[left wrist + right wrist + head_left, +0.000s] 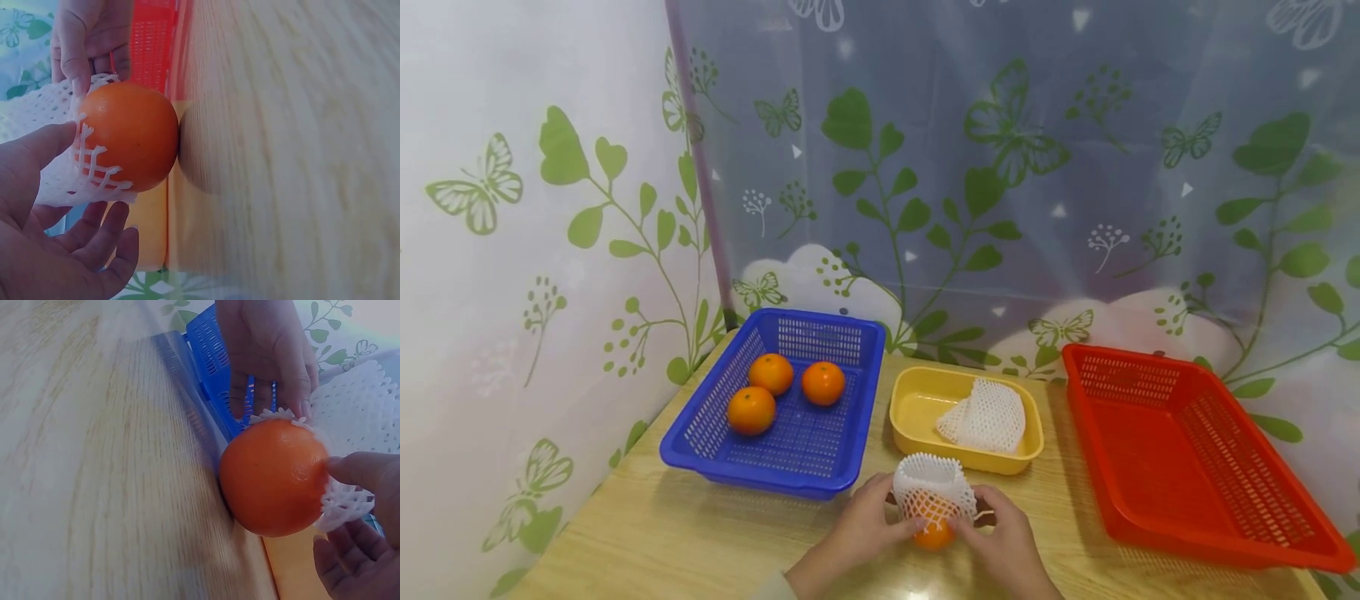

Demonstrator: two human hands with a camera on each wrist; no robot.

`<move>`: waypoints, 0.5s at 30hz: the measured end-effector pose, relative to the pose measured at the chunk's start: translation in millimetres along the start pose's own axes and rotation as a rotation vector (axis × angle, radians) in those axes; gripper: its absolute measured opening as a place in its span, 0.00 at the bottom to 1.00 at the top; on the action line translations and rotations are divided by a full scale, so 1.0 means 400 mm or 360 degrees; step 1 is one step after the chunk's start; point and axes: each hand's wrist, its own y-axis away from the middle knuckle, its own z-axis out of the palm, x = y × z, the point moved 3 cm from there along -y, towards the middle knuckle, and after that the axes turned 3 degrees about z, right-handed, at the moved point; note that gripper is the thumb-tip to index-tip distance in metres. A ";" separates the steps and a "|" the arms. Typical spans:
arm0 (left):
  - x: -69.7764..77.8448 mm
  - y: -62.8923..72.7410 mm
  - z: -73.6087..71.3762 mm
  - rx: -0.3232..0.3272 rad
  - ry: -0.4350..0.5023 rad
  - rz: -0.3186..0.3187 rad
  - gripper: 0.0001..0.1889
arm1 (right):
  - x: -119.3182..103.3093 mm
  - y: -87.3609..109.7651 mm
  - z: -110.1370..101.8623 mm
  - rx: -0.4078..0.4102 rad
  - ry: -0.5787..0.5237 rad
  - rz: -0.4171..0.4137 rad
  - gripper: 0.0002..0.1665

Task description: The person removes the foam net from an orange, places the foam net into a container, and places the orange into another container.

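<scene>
An orange rests on the table between my two hands, its upper part inside a white foam net sleeve. My left hand holds the sleeve from the left, its thumb at the net's lower edge. From the right, my right hand grips the same sleeve, thumb close to the orange's skin. In the left wrist view the net's cut edge lies across the side of the orange. Bare peel of the orange faces the right wrist camera, and the sleeve's open end stands up above the fruit.
A blue basket at the left holds three oranges. Behind my hands, a yellow tray contains more white foam netting. On the right stands a red basket. A patterned curtain hangs behind the wooden table.
</scene>
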 end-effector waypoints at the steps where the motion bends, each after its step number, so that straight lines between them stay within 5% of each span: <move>1: 0.001 0.000 -0.001 0.0009 -0.0007 0.0006 0.26 | 0.000 -0.001 0.001 0.0002 0.0028 -0.0010 0.17; 7: 0.009 0.000 -0.005 0.0048 -0.0020 0.0034 0.21 | 0.001 0.002 0.003 0.0015 0.0116 -0.0061 0.30; 15: 0.007 -0.012 -0.008 0.0122 -0.0059 0.0118 0.10 | -0.010 0.009 0.008 0.0038 -0.0115 -0.0227 0.29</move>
